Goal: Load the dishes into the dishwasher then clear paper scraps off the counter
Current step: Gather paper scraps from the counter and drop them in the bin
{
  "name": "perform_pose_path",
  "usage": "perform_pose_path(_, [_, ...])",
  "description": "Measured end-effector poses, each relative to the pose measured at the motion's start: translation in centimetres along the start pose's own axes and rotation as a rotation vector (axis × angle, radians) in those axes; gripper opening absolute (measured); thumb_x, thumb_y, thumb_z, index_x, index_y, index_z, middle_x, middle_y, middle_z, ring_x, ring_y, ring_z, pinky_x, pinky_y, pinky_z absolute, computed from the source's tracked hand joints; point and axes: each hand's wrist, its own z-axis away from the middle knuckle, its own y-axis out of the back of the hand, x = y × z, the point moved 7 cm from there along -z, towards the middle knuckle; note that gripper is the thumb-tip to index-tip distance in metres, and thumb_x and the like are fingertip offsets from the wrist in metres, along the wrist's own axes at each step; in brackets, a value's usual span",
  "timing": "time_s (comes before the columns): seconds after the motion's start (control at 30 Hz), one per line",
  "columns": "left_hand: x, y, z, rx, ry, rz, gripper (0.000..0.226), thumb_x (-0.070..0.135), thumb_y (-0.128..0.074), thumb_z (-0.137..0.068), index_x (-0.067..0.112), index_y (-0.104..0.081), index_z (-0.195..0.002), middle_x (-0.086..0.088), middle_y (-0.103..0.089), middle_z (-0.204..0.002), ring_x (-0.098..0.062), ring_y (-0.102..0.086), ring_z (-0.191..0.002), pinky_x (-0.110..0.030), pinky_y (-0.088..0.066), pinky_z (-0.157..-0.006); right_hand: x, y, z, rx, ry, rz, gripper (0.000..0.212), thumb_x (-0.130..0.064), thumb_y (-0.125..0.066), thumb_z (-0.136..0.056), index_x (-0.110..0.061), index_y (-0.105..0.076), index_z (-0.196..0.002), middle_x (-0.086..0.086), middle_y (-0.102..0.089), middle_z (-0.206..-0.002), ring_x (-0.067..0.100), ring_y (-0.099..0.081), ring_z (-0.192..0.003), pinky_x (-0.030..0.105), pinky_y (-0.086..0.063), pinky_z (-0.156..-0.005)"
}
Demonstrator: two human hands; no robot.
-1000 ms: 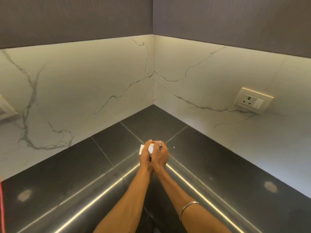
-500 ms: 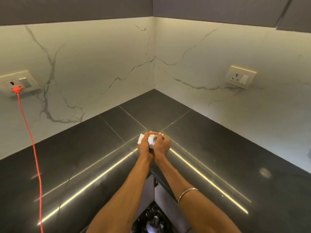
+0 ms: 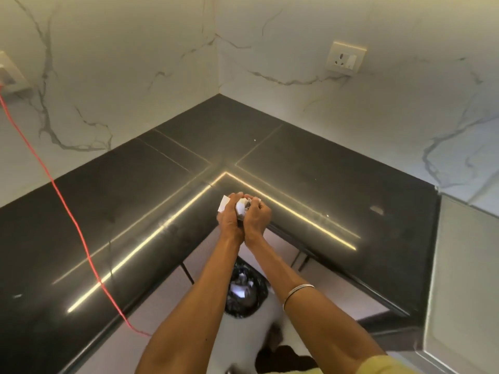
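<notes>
Head view, the only view: a person stands at the inside corner of a dark L-shaped counter (image 3: pixel 337 168) with white marble-look walls behind. At the centre of the picture, the left hand (image 3: pixel 229 220) and the right hand (image 3: pixel 258 218) are pressed together, fingers of both curled and clamped around a wad of white paper scraps (image 3: pixel 241 209); one flat piece pokes out at ten o'clock from the left hand. Compared with a second ago, the hands have drawn back from over the counter's inner tiles to its front edge, and the view has tipped downward, so a black-lined bin (image 3: pixel 244 292) with white scraps already in it now shows on the floor at six o'clock from the hands, between the forearms. This suggests the gathering is done and the scraps are about to be dropped in the bin. A thin bangle (image 3: pixel 298 291) sits on the right forearm. A red cord (image 3: pixel 70 214) runs from a wall socket at nine o'clock across the counter and off its front edge; a second socket (image 3: pixel 345 59) is on the wall at one o'clock. Tiny pale specks remain on the counter at twelve and three o'clock; whether they are paper or reflections is unclear. Most of the wad is hidden inside the hands. No dishwasher or dishes are in view.
</notes>
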Motion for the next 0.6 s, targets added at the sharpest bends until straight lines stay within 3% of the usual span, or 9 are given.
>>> perform_pose_path(0.17, [-3.9,3.1,2.0,0.083,0.071,0.02,0.058,0.019,-0.089,-0.057,0.01,-0.064,-0.109,-0.017,-0.066,-0.107,-0.028,-0.066,-0.09,-0.044,-0.057,-0.087,2.8,3.9,1.4,0.034,-0.059,0.057,0.029,-0.016,-0.049,-0.096,-0.009,-0.077,-0.091,0.006,-0.075,-0.088,0.016,-0.07,-0.074,0.025,-0.057,-0.062])
perform_pose_path(0.3, [-6.9,6.1,2.7,0.24,0.097,0.016,0.083,0.022,-0.093,-0.052,-0.001,-0.062,-0.125,-0.022,-0.069,-0.116,-0.031,-0.07,-0.093,-0.05,-0.058,-0.087,5.4,6.2,1.6,-0.003,-0.127,0.104,0.025,-0.017,-0.05,-0.098,-0.012,-0.073,-0.088,0.005,-0.072,-0.089,0.013,-0.068,-0.073,0.021,-0.055,-0.06])
perform_pose_path(0.43, [-10.5,9.4,3.5,0.384,0.155,0.029,0.073,0.026,-0.09,-0.062,0.005,-0.062,-0.126,-0.017,-0.071,-0.113,-0.029,-0.071,-0.092,-0.047,-0.061,-0.079,8.8,8.3,1.6,-0.065,-0.21,0.163,0.021,-0.02,-0.05,-0.1,-0.016,-0.069,-0.092,-0.001,-0.069,-0.087,0.01,-0.066,-0.072,0.021,-0.056,-0.063])
perform_pose_path(0.6, [-14.7,14.3,3.1,0.492,0.229,0.051,0.081,0.026,-0.092,-0.053,0.007,-0.063,-0.126,-0.017,-0.071,-0.115,-0.028,-0.07,-0.086,-0.037,-0.059,-0.066,15.4,9.8,0.6,-0.081,-0.305,0.215,0.025,-0.018,-0.048,-0.1,-0.014,-0.071,-0.09,-0.004,-0.066,-0.08,0.013,-0.065,-0.072,0.015,-0.052,-0.054])
